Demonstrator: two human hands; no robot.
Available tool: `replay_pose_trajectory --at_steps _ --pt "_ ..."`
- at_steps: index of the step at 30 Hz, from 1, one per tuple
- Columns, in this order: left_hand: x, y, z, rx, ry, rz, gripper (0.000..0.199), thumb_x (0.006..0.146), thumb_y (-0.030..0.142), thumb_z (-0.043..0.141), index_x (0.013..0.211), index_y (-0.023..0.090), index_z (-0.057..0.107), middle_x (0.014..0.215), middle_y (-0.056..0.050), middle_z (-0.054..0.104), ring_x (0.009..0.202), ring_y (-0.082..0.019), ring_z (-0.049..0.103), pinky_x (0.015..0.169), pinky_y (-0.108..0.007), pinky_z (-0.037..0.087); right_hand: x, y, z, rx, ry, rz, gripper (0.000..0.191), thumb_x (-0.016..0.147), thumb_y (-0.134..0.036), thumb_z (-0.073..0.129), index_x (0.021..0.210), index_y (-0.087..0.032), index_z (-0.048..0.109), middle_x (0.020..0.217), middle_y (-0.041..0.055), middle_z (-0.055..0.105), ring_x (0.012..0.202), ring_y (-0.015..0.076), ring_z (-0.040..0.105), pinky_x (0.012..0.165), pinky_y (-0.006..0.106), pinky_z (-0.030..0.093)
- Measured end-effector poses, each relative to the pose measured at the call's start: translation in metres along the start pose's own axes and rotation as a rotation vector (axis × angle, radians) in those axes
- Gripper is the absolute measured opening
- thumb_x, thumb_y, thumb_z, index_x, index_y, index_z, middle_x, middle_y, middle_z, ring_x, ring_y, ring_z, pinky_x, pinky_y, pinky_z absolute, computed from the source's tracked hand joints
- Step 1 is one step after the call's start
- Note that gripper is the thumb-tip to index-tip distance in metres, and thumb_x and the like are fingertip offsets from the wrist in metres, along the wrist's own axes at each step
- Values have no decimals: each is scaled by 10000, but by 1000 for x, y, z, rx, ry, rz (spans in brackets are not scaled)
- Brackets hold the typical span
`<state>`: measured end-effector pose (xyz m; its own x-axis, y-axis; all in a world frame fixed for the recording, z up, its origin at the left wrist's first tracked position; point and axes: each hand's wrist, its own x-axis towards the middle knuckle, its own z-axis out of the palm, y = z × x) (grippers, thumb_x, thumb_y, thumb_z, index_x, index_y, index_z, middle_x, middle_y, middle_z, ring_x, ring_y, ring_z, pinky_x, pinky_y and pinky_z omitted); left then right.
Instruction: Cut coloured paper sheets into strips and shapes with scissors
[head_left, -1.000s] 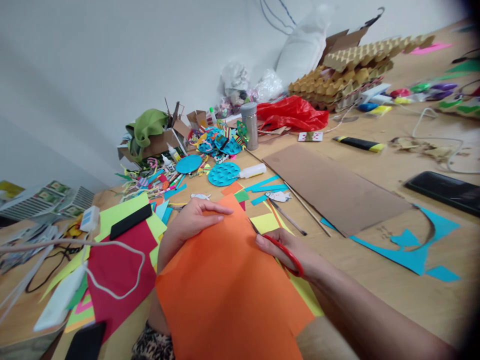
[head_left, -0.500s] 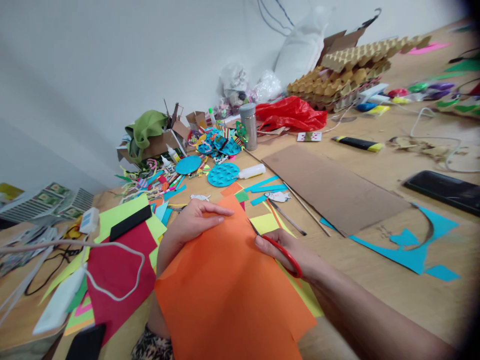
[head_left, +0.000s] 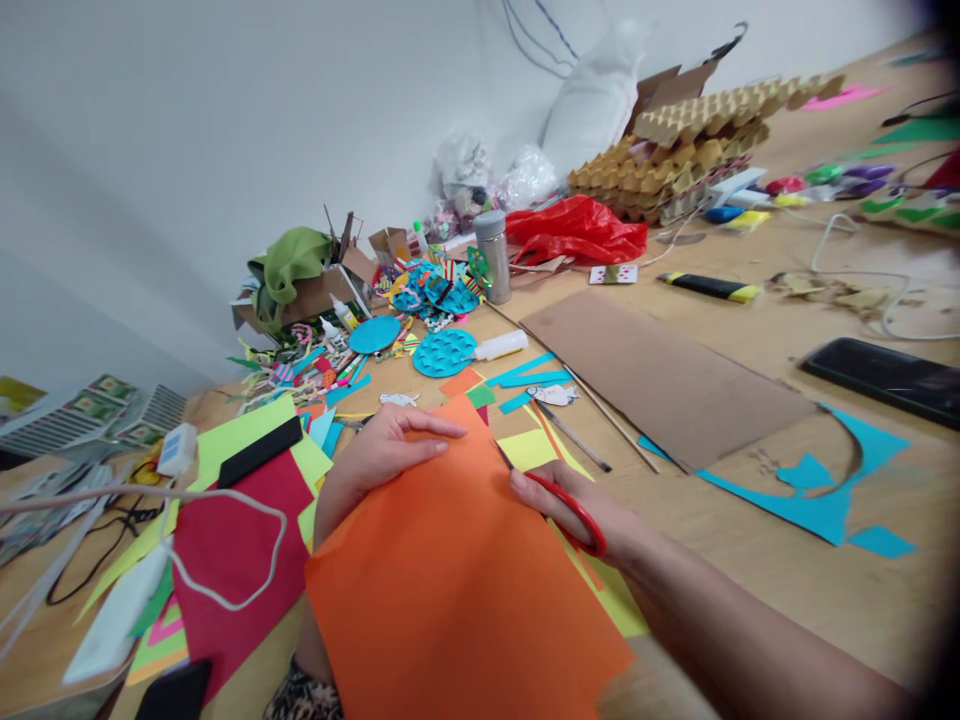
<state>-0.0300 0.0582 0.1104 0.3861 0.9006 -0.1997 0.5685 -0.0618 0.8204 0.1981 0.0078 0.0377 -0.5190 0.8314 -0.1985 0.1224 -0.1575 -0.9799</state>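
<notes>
A large sheet of orange paper (head_left: 465, 570) fills the lower middle of the view. My left hand (head_left: 386, 450) grips its far left edge, fingers lying over the top and the thumb alongside. In my right hand (head_left: 577, 500) is a pair of scissors with red handles (head_left: 589, 525), fingers closed round the loops. The dark scissor blades (head_left: 504, 455) meet the sheet's right edge near its far end; the lower blade is hidden. Under the sheet's right side lies yellow paper (head_left: 626, 605).
Brown cardboard (head_left: 660, 380) lies ahead to the right, beside blue paper scraps (head_left: 810, 510) and a phone (head_left: 885, 380). Dark red paper (head_left: 232, 540) and a looped white cable (head_left: 277, 550) are at left. A grey flask (head_left: 493, 260), egg cartons (head_left: 667, 160) and a craft pile stand behind.
The view has shifted slightly, so the background sits a little further left. Both hands keep their hold on the orange paper and the scissors, with hardly any movement.
</notes>
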Motion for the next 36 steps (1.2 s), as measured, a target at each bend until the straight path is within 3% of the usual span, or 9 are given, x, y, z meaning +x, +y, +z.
replay_pose_trajectory --at_steps 13,23,36 --pt "1 0 0 21 -19 -14 290 746 329 636 999 209 712 979 -43 708 934 -210 629 872 -300 437 6 9 5 85 30 80 548 759 -630 538 484 -164 451 381 -28 438 322 55 331 351 209 187" --pt "2 2 3 3 2 -50 276 737 305 644 987 215 716 988 -40 703 898 -201 631 826 -282 449 4 3 6 16 49 72 535 763 -601 555 470 -171 431 365 -48 393 316 47 279 346 217 144" --pt "4 1 2 49 -9 -28 293 742 324 631 1007 227 710 990 -26 695 891 -195 620 804 -272 441 3 -1 8 103 66 85 509 733 -570 605 487 -173 404 387 -60 354 348 50 287 371 212 152"
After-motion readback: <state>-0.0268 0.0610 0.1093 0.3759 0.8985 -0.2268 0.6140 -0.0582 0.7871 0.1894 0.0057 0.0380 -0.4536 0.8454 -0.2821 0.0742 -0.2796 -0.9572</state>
